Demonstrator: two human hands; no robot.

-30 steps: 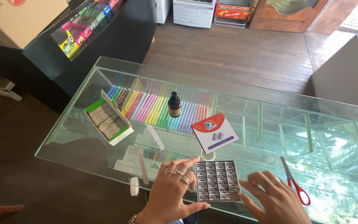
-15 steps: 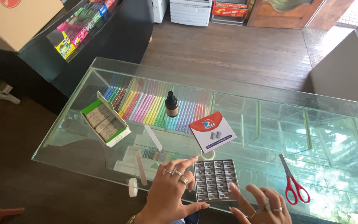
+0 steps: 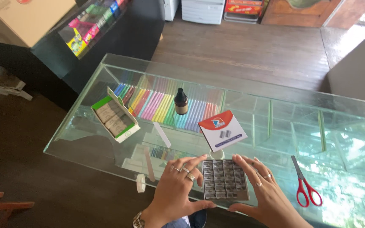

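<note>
between both hands' fingers [image 3: 191, 169], grey tray [image 3: 224, 179]

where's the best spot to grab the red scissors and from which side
Probably by the red loops, coming from above on the near side. The scissors lie flat on the glass top, blades shut and pointing away, loops toward the person. The right hand is nearest, just to their left.

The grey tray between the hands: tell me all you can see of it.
The grey tray is a flat rectangle split into a grid of small cells, each seemingly holding a small greyish piece; plastic by the look. It lies flat at the near edge of the glass table. The left hand and right hand flank its long sides, fingers touching its edges.
</note>
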